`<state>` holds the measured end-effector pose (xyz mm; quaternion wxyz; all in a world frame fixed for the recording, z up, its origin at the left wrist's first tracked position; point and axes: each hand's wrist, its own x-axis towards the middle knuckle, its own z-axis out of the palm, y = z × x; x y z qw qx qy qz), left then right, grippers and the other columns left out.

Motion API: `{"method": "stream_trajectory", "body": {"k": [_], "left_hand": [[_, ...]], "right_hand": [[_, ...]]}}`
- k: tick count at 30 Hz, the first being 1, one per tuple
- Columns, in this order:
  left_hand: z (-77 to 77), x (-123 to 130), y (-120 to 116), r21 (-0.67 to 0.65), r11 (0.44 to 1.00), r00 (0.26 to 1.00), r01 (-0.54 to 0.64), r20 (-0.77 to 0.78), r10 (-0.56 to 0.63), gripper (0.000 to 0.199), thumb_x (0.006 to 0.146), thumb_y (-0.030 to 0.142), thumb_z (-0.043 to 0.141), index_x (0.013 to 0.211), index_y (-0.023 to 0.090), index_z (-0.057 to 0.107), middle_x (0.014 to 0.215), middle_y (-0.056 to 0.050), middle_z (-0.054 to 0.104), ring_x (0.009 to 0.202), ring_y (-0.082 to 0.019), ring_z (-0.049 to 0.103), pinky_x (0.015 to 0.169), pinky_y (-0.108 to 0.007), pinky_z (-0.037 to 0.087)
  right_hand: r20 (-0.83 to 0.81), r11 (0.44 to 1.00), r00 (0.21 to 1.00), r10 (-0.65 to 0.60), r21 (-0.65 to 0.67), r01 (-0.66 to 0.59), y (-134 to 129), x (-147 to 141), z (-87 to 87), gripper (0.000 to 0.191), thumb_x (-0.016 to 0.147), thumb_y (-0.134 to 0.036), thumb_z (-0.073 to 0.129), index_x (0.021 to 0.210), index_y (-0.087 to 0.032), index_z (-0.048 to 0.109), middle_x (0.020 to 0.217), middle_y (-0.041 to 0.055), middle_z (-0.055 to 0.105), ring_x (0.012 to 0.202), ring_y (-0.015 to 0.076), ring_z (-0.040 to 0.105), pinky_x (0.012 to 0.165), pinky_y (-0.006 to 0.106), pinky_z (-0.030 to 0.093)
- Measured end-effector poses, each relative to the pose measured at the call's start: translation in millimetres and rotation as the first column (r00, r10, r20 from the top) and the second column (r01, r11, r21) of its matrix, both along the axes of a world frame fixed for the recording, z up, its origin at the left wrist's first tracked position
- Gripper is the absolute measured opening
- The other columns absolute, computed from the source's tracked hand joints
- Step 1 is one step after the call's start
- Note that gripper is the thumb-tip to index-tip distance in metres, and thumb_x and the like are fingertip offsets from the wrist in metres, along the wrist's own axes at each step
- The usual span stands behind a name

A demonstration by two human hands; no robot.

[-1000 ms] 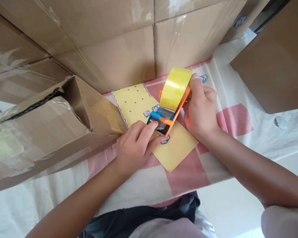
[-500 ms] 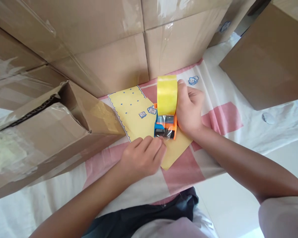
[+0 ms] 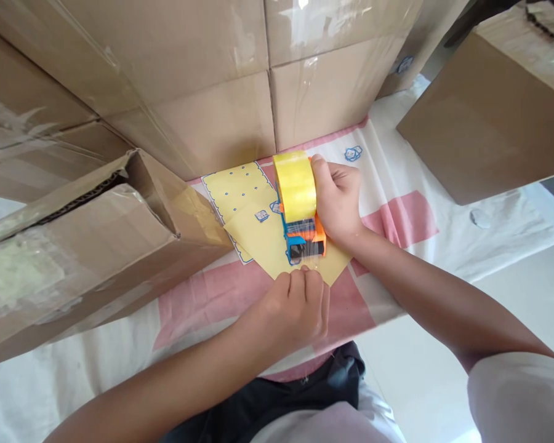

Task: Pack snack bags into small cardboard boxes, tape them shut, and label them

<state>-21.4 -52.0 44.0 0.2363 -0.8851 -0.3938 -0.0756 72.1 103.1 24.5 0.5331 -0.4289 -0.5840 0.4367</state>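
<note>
My right hand (image 3: 339, 200) is closed round the side of a blue and orange tape dispenser (image 3: 321, 237) loaded with a yellow roll of clear tape (image 3: 295, 187). Just in front of its cutting end, my left hand (image 3: 298, 304) pinches the free end of the clear tape (image 3: 309, 258), stretched from the dispenser; the fingertips are partly hidden. Beneath the dispenser lie sheets of yellow paper (image 3: 249, 231), one with a blue scalloped edge and small diamonds. Little blue-edged stickers (image 3: 261, 216) rest on the paper, some partly covered by the dispenser.
Taped cardboard boxes (image 3: 212, 123) form a wall at the back. An opened carton (image 3: 120, 240) stands at the left, another box (image 3: 484, 117) at the right. A pink and white cloth (image 3: 189, 307) covers the table. More stickers (image 3: 353, 153) lie on it.
My left hand has moved right and toward me, with the tape end. The dispenser, in my right hand, has shifted slightly left and tilted. The yellow paper beneath has turned.
</note>
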Motion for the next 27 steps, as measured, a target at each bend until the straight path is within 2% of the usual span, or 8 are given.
{"method": "stream_trajectory", "body": {"k": [5, 9, 14, 17, 19, 22, 25, 27], "left_hand": [[0.3, 8.2, -8.1, -0.014, 1.0, 1.0, 0.006, -0.022, -0.007, 0.011, 0.083, 0.001, 0.065, 0.076, 0.009, 0.068, 0.066, -0.006, 0.06, 0.051, -0.013, 0.051, 0.046, -0.026, 0.032], [-1.0, 14.7, -14.6, -0.027, 1.0, 0.999, 0.001, -0.036, -0.002, 0.013, 0.081, 0.001, 0.067, 0.072, 0.01, 0.065, 0.063, -0.004, 0.057, 0.05, -0.012, 0.049, 0.046, -0.026, 0.031], [-0.9, 21.6, -19.2, -0.016, 1.0, 0.999, 0.0, -0.035, 0.0, 0.009, 0.079, 0.001, 0.066, 0.074, 0.008, 0.066, 0.066, -0.007, 0.06, 0.049, -0.012, 0.047, 0.046, -0.027, 0.03], [-5.4, 18.9, -18.3, -0.029, 0.999, 1.0, -0.016, 0.02, 0.017, 0.005, 0.08, 0.005, 0.065, 0.077, 0.008, 0.067, 0.068, -0.007, 0.063, 0.05, -0.014, 0.049, 0.047, -0.028, 0.031], [-6.7, 13.0, -17.5, -0.034, 0.997, 0.993, -0.07, 0.093, 0.073, 0.003, 0.081, 0.008, 0.065, 0.08, 0.009, 0.067, 0.068, -0.005, 0.062, 0.051, -0.014, 0.049, 0.048, -0.03, 0.031], [4.2, 1.2, -19.8, -0.001, 0.996, 0.982, -0.085, 0.169, 0.084, 0.015, 0.082, 0.009, 0.066, 0.095, 0.003, 0.071, 0.068, -0.004, 0.061, 0.053, -0.015, 0.051, 0.051, -0.032, 0.033], [26.9, -8.2, -29.5, -0.046, 0.993, 0.967, 0.105, 0.239, -0.091, 0.024, 0.085, 0.015, 0.066, 0.106, 0.005, 0.071, 0.075, -0.004, 0.065, 0.058, -0.015, 0.054, 0.052, -0.033, 0.035], [36.6, -11.4, -37.7, -0.139, 0.975, 0.928, 0.175, 0.353, -0.116, 0.018, 0.086, 0.022, 0.068, 0.1, 0.011, 0.072, 0.07, 0.0, 0.062, 0.055, -0.015, 0.053, 0.05, -0.034, 0.033]], "right_hand": [[0.029, 0.999, 0.999, 0.025, 0.039, -0.026, -1.5, 1.6, 1.6, 0.064, 0.096, -0.058, 0.053, 0.054, -0.02, 0.024, 0.056, -0.0031, 0.023, 0.053, 0.0074, 0.021, 0.048, 0.026, 0.02], [0.045, 0.997, 0.998, 0.04, 0.063, -0.043, -2.0, 1.8, 0.0, 0.064, 0.096, -0.059, 0.053, 0.055, -0.019, 0.025, 0.057, -0.0032, 0.023, 0.055, 0.0076, 0.02, 0.049, 0.026, 0.02], [0.041, 0.996, 0.996, 0.074, 0.046, -0.076, -3.2, 0.9, -1.8, 0.063, 0.094, -0.059, 0.057, 0.055, -0.02, 0.026, 0.058, -0.0037, 0.021, 0.056, 0.0073, 0.02, 0.05, 0.026, 0.017], [0.021, 0.996, 0.996, 0.082, 0.026, -0.083, -3.7, -0.3, -2.2, 0.063, 0.093, -0.058, 0.058, 0.055, -0.02, 0.026, 0.058, -0.0036, 0.021, 0.056, 0.0071, 0.02, 0.05, 0.026, 0.017], [-0.004, 0.997, 0.997, 0.082, 0.017, -0.082, -3.4, -1.1, -2.7, 0.062, 0.093, -0.058, 0.058, 0.055, -0.02, 0.027, 0.058, -0.0034, 0.022, 0.055, 0.0071, 0.021, 0.05, 0.026, 0.018], [-0.036, 0.998, 0.997, 0.069, 0.003, -0.069, -1.1, -0.5, -3.8, 0.062, 0.092, -0.06, 0.057, 0.054, -0.02, 0.03, 0.057, -0.003, 0.025, 0.055, 0.0073, 0.024, 0.05, 0.026, 0.02], [-0.047, 0.999, 0.998, 0.05, 0.003, -0.05, 4.3, 3.2, -4.5, 0.062, 0.092, -0.061, 0.058, 0.055, -0.02, 0.031, 0.058, -0.0027, 0.027, 0.056, 0.0075, 0.025, 0.05, 0.026, 0.021], [-0.057, 1.0, 0.998, 0.025, 0.013, -0.024, 9.8, 6.9, -4.7, 0.061, 0.092, -0.06, 0.058, 0.055, -0.02, 0.031, 0.058, -0.0025, 0.027, 0.056, 0.0075, 0.025, 0.05, 0.026, 0.021]]}}
